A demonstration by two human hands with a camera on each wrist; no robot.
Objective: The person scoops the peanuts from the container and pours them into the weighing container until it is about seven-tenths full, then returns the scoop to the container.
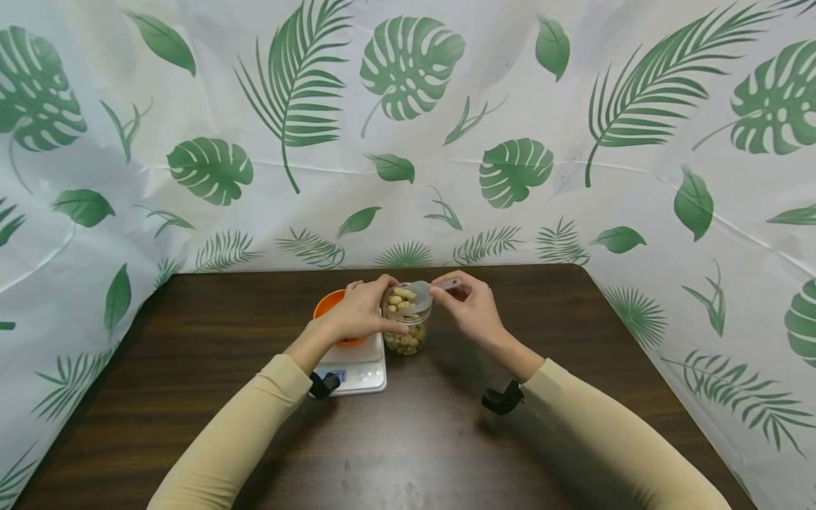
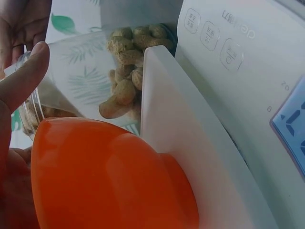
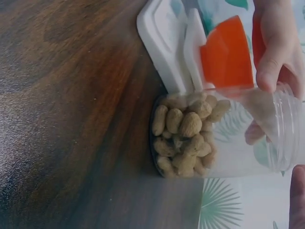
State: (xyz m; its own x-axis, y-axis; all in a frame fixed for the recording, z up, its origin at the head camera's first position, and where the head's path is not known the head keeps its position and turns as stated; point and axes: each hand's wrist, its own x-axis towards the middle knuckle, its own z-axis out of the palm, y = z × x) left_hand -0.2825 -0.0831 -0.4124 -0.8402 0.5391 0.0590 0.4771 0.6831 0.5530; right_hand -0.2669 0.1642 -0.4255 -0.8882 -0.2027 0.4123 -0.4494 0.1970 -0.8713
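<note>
A clear jar [image 1: 406, 340] part-filled with unshelled peanuts [image 3: 188, 129] stands on the table. My left hand [image 1: 363, 309] grips it near the rim, the thumb [image 2: 28, 71] on the near side. In my right hand [image 1: 470, 304], thumb and fingers pinch the handle [image 1: 449, 283] of a translucent scoop [image 1: 419, 296]. Its bowl is at the jar's mouth, with some peanuts [image 1: 400, 299] beside it high in the jar. Under my left forearm and hand, an orange bowl [image 2: 109, 176] sits on a white kitchen scale [image 1: 366, 377]; the bowl's inside is mostly hidden.
The scale's lit display [image 2: 293, 126] faces the near side, partly covered by a black wrist strap [image 1: 324, 384]. Dark wood tabletop [image 1: 408, 439] extends around. Behind it hangs a white sheet [image 1: 440, 205] printed with green leaves.
</note>
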